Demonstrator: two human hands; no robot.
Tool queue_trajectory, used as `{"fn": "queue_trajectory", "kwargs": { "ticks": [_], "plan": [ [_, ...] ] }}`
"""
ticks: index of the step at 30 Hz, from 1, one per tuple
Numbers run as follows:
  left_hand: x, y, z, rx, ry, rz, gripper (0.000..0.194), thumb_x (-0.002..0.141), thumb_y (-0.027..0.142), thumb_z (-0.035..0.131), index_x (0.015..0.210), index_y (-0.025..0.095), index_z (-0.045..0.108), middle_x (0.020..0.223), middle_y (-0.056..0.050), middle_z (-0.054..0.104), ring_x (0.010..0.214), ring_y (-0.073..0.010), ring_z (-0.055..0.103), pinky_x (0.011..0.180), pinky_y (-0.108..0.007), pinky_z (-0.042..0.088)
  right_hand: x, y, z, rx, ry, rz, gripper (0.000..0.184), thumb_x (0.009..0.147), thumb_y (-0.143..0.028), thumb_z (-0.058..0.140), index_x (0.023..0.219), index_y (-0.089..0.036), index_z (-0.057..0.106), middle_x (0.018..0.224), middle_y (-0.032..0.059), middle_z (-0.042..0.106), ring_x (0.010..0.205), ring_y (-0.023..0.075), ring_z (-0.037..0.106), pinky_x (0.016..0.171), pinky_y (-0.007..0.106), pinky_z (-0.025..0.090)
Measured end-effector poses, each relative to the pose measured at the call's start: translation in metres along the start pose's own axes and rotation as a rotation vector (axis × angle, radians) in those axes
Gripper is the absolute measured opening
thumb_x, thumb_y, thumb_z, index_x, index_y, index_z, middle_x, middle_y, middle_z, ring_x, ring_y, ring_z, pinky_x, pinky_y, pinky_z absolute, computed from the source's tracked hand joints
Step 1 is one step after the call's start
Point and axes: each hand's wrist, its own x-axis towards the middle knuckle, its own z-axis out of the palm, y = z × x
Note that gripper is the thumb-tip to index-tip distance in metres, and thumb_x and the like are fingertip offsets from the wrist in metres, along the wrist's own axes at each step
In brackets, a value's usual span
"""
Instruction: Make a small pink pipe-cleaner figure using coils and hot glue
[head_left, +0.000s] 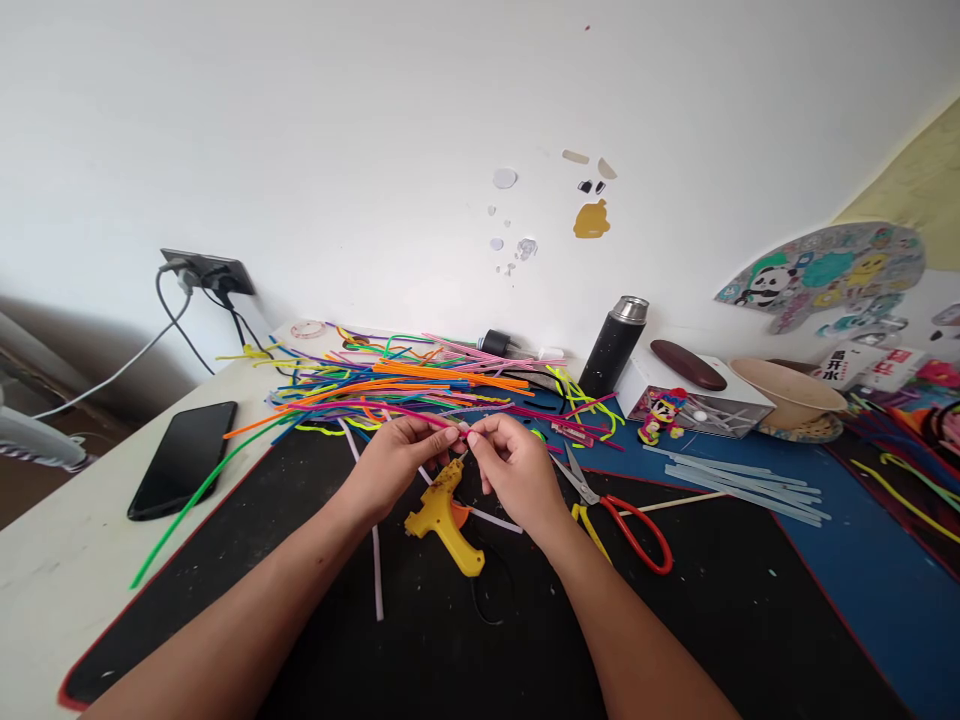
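My left hand (397, 460) pinches a magenta pipe cleaner (367, 404) between thumb and forefinger. My right hand (517, 470) is also closed on it, fingertips almost meeting the left ones; the exact bend there is too small to make out. Just below the fingertips a yellow hot glue gun (444, 520) lies on the black mat (720, 620), its nozzle pointing up toward them. Right of my right hand rest scissors (637, 535) with red handles, blades spread. Behind both hands is a loose heap of coloured pipe cleaners (450, 375).
A black phone (184, 460) lies at the left. Translucent glue sticks (742, 485) lie at the right, near a small colourful figure (661, 415). Along the wall stand a black thermos (613, 350), a white box (739, 400) and a beige bowl (787, 390). Cords hang from a wall socket (206, 270).
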Motion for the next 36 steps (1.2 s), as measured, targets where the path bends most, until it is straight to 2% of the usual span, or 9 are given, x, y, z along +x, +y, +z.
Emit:
{"fn": "queue_trajectory", "kwargs": {
  "ticks": [6, 11, 14, 24, 30, 36],
  "plan": [
    [-0.0024, -0.0012, 0.0021, -0.034, -0.015, -0.025, 0.036, 0.072, 0.05, 0.089, 0.083, 0.017, 0.081, 0.072, -0.003, 0.072, 0.065, -0.0138, 0.058, 0.061, -0.024, 0.045, -0.0005, -0.0048, -0.0015, 0.017, 0.009, -0.006, 0.018, 0.094, -0.039, 0.06, 0.088, -0.022, 0.061, 0.055, -0.0072, 0.055, 0.04, 0.0112, 0.051, 0.045, 0.023, 0.039],
    [-0.0006, -0.001, -0.0019, -0.047, -0.002, 0.019, 0.031, 0.08, 0.049, 0.084, 0.086, 0.019, 0.078, 0.076, -0.001, 0.072, 0.065, -0.0123, 0.057, 0.062, -0.024, 0.045, -0.0017, -0.0054, -0.0029, -0.046, 0.006, 0.001, 0.017, 0.094, -0.037, 0.059, 0.085, -0.022, 0.061, 0.05, -0.008, 0.052, 0.04, 0.0113, 0.049, 0.045, 0.023, 0.037],
    [0.0005, 0.0004, -0.0038, 0.015, 0.014, 0.04, 0.032, 0.081, 0.05, 0.083, 0.08, 0.019, 0.077, 0.073, -0.002, 0.073, 0.065, -0.0129, 0.058, 0.063, -0.024, 0.045, -0.0016, -0.0047, -0.003, -0.079, 0.0, 0.009, 0.017, 0.094, -0.037, 0.059, 0.085, -0.022, 0.061, 0.049, -0.0082, 0.051, 0.039, 0.0115, 0.047, 0.045, 0.024, 0.036],
    [0.0001, 0.0036, -0.0039, 0.257, 0.141, 0.087, 0.041, 0.075, 0.058, 0.08, 0.078, 0.017, 0.08, 0.073, -0.006, 0.077, 0.068, -0.0203, 0.066, 0.064, -0.029, 0.051, -0.0023, -0.0037, -0.0025, -0.238, -0.028, -0.059, 0.014, 0.092, -0.032, 0.057, 0.083, -0.022, 0.062, 0.052, -0.0088, 0.044, 0.044, 0.0115, 0.041, 0.049, 0.025, 0.03],
    [-0.0021, 0.0019, -0.0049, 0.367, 0.16, 0.136, 0.035, 0.078, 0.055, 0.079, 0.083, 0.02, 0.082, 0.078, -0.005, 0.081, 0.076, -0.024, 0.073, 0.072, -0.031, 0.055, -0.0012, -0.0008, -0.0015, -0.328, -0.057, -0.142, 0.009, 0.086, -0.024, 0.058, 0.077, -0.022, 0.059, 0.052, -0.0095, 0.04, 0.047, 0.0111, 0.035, 0.051, 0.026, 0.027],
    [-0.0041, 0.0012, -0.0038, 0.466, 0.158, 0.174, 0.024, 0.082, 0.046, 0.076, 0.084, 0.023, 0.082, 0.087, -0.004, 0.083, 0.085, -0.0259, 0.076, 0.075, -0.031, 0.056, -0.0016, 0.0031, -0.0002, -0.4, -0.084, -0.137, 0.006, 0.085, -0.022, 0.059, 0.078, -0.023, 0.059, 0.051, -0.01, 0.04, 0.046, 0.011, 0.035, 0.05, 0.026, 0.025]
  ]
}}
